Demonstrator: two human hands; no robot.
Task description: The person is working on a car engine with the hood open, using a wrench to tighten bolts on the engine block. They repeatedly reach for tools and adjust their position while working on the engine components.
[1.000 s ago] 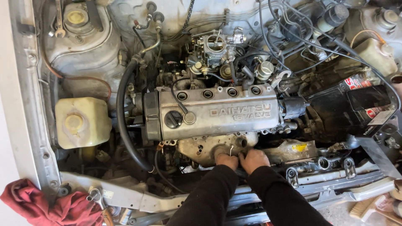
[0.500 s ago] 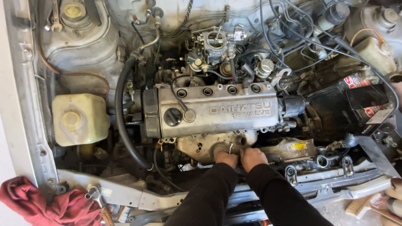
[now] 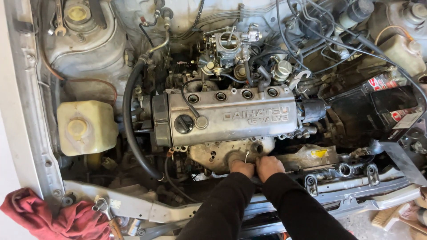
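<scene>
Both hands (image 3: 255, 168) press the metal heat shield (image 3: 218, 155) beside a yellowed reservoir (image 3: 86, 127).

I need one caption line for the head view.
Both hands, left hand and right hand, reach below the silver valve cover in an open engine bay.

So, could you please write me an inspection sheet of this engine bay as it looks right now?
Surface: engine bay, grimy, bonnet open; pale front crossmember at the near edge.
Job's things: dull metal heat shield below the silver valve cover; both hands work at its lower edge.
Clutter: red rag at the near left corner; spanner on the strut tower; brush at the near right.
Hands: left hand and right hand side by side, touching, fingers curled; what they grip is hidden.
Cables: black radiator hose curving down the left; loose black leads across the upper right.
Surroundings: yellowed reservoir at left; battery at right.
</scene>
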